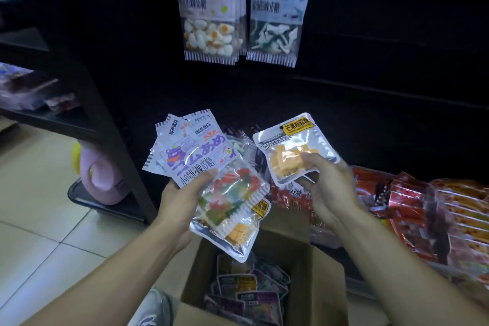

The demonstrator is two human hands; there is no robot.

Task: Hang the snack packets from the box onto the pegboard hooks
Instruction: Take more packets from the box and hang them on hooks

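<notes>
Both hands grip: left hand [182, 201] a packet stack [211, 180], right hand [328, 188] a mango packet [291, 151].

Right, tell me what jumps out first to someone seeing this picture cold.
The two hands at centre draw the eye first: the left hand grips a fanned stack of gummy packets, and the right hand pinches a single mango candy packet. Above them, two pale packets, an egg-shaped gummy packet and a blue-green gummy packet, hang bright against the dark pegboard. Below the hands sits the open cardboard box, with more packets inside.
</notes>
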